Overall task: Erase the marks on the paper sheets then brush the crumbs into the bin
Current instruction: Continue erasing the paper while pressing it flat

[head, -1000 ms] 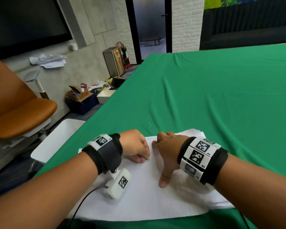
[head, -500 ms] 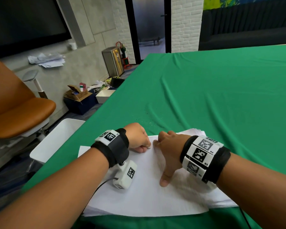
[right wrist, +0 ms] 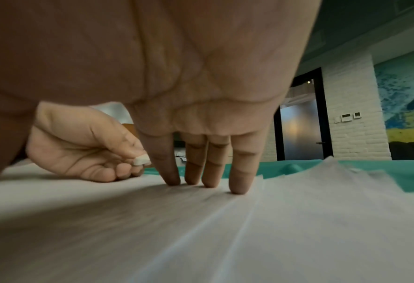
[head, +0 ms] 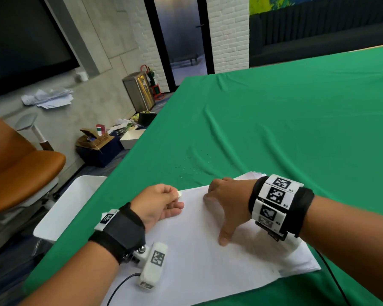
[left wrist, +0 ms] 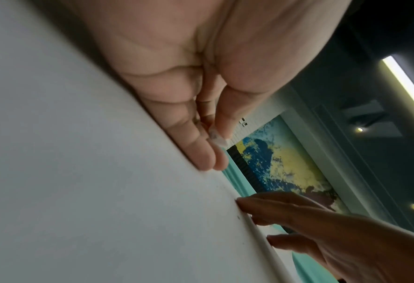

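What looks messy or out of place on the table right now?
Eraser crumbs lie scattered on the green cloth beyond the paper stack, not yet brushed into the bin. The stack's sheets are fanned unevenly at the right edge.

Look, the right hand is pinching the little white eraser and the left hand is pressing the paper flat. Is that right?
No, the hands are swapped. The left hand pinches the eraser, and the right hand presses its straight fingers on the paper sheets. The right wrist view shows both plainly.
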`<action>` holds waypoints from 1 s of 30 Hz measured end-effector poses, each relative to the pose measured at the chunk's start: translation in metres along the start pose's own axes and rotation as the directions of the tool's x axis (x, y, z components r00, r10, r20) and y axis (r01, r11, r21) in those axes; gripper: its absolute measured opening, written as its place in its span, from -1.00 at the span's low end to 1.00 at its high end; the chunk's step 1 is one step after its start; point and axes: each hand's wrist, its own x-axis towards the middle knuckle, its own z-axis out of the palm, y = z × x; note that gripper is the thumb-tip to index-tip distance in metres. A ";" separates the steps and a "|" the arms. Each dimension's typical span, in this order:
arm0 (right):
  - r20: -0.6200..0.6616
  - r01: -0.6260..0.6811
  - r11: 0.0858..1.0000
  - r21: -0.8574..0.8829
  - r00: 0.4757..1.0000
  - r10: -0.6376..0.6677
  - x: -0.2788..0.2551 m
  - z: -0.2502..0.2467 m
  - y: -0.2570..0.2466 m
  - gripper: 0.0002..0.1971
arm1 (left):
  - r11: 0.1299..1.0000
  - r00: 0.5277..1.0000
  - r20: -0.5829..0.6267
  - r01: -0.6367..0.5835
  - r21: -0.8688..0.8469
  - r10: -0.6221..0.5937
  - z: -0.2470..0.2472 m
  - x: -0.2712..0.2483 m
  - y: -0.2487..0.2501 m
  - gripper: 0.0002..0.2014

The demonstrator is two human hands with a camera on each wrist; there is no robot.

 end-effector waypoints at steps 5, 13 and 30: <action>0.043 -0.005 0.998 -0.061 0.999 0.008 0.000 -0.003 -0.011 0.08 | 0.980 0.997 0.071 -0.035 0.195 0.021 -0.007 -0.010 0.005 -0.89; 0.042 0.023 0.999 -0.047 0.999 -0.021 0.012 -0.006 -0.011 0.14 | 0.982 0.954 0.269 0.163 -0.094 -0.132 0.013 -0.006 0.014 -0.91; -0.020 -0.026 0.994 -0.110 1.000 0.024 0.014 0.007 -0.020 0.14 | 0.823 0.994 0.021 -0.103 0.559 0.110 0.023 0.020 0.026 -0.98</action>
